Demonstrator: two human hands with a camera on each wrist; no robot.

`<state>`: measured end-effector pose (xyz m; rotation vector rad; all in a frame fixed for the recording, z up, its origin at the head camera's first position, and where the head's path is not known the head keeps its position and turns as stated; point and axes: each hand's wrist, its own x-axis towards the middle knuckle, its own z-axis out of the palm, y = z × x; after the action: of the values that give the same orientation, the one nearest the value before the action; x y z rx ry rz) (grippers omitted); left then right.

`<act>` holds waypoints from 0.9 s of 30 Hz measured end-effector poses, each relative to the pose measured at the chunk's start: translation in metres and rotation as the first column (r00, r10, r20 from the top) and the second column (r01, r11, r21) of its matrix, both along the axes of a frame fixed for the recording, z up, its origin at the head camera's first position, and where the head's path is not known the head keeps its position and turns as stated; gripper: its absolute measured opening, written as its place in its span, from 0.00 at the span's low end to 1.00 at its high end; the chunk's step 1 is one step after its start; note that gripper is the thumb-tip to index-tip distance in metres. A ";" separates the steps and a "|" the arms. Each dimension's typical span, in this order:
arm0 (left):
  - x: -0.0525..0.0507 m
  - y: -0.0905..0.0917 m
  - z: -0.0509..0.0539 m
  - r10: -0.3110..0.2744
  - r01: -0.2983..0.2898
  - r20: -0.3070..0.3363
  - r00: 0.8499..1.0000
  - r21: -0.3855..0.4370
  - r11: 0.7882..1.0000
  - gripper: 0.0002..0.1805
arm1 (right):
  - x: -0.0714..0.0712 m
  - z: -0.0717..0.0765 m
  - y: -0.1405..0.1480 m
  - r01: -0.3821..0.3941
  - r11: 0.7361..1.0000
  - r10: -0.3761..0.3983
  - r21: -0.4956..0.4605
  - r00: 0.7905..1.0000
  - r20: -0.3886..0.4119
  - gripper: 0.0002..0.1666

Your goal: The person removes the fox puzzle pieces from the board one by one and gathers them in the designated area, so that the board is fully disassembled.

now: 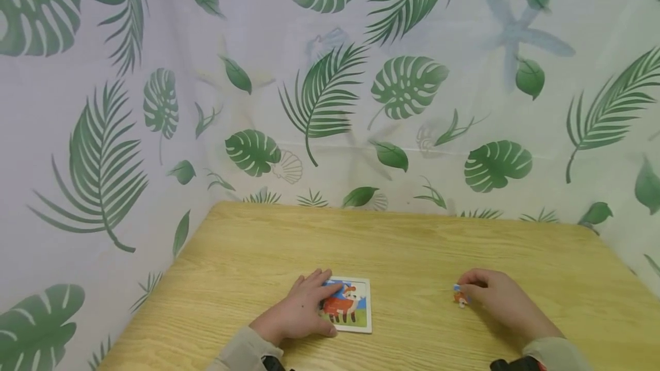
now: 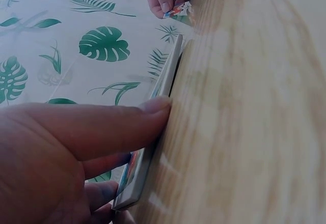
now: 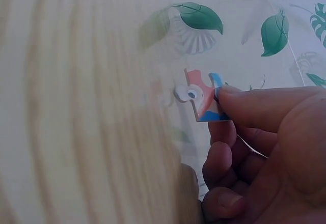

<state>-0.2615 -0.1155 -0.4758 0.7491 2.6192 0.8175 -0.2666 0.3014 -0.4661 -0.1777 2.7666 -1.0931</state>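
Note:
A small square jigsaw puzzle [image 1: 346, 309] with a white frame lies on the table, showing an orange animal with dark legs on blue and green. My left hand [image 1: 305, 308] holds it at the left side, fingers across the picture and thumb at the near edge; the palm covers its left part. In the left wrist view the thumb lies along the white frame [image 2: 133, 189]. Off to the right, my right hand [image 1: 497, 298] pinches a jigsaw piece [image 3: 202, 98] between thumb and fingers. That piece is orange, white and blue, with a printed eye, and sits apart from the puzzle.
The wood-grain table [image 1: 412, 245] stretches between and beyond both hands. A white sheet [image 1: 319, 188] printed with green leaves hangs behind the table and along its left side.

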 end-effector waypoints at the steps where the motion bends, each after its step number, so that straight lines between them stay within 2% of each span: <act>1: 0.000 0.000 0.000 0.001 -0.001 -0.001 1.000 0.000 1.000 0.47 | 0.000 -0.001 0.002 0.000 1.000 0.000 0.003 1.000 -0.001 0.17; 15: 0.000 -0.001 -0.001 0.003 -0.003 0.002 1.000 0.003 1.000 0.47 | -0.004 -0.005 0.007 -0.003 0.999 0.003 0.034 1.000 -0.020 0.15; 23: 0.001 -0.001 -0.003 0.015 -0.015 0.013 1.000 0.018 1.000 0.47 | -0.005 -0.013 0.006 0.025 0.996 -0.020 0.085 0.998 -0.057 0.14; 27: 0.000 0.001 -0.001 0.005 -0.005 0.006 1.000 0.017 1.000 0.47 | -0.004 -0.015 0.004 0.039 0.992 -0.027 0.119 0.995 -0.101 0.12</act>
<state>-0.2612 -0.1149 -0.4766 0.7435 2.6129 0.8429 -0.2710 0.3054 -0.4812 -0.1757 2.9237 -0.9447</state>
